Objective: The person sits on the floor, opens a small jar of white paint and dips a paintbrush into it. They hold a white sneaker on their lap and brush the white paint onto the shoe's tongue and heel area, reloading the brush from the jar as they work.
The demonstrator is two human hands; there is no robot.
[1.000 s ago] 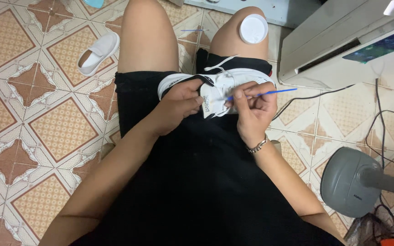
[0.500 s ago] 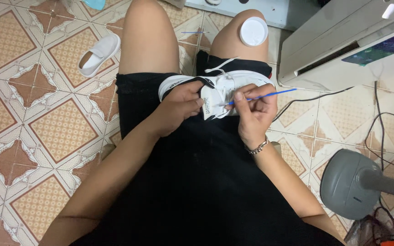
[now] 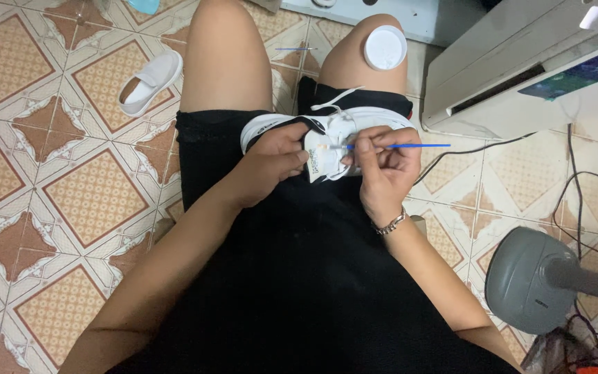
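A person sits w/ bare knees apart over a patterned tile floor [image 3: 50,201], seen from above. On the lap, against black shorts, lies a white sneaker [image 3: 333,135] w/ black trim, loose laces trailing toward the right knee.

The left hand [image 3: 275,156] grips the sneaker from its left side, fingers curled tight around the upper and pressed together, holding it steady. The right hand [image 3: 382,166], a metal bracelet at the wrist, pinches a thin blue-handled brush [image 3: 389,146] between thumb and fingertips; the shaft runs roughly level and its pale tip touches the white panel near the shoe's tongue.

A round white lid or small cup [image 3: 385,47] balances on the right knee. The second white shoe [image 3: 150,82] lies on the floor, well apart to the left. To the right stand a white appliance [image 3: 520,76], black cables and a grey fan base [image 3: 524,280].

The step in hand looks like fine detail work w/ the brush on the shoe's upper. The next stroke likely calls for a steady left-hand hold and light, short brush movement along the panel, probably w/ a reload from the cup on the knee.
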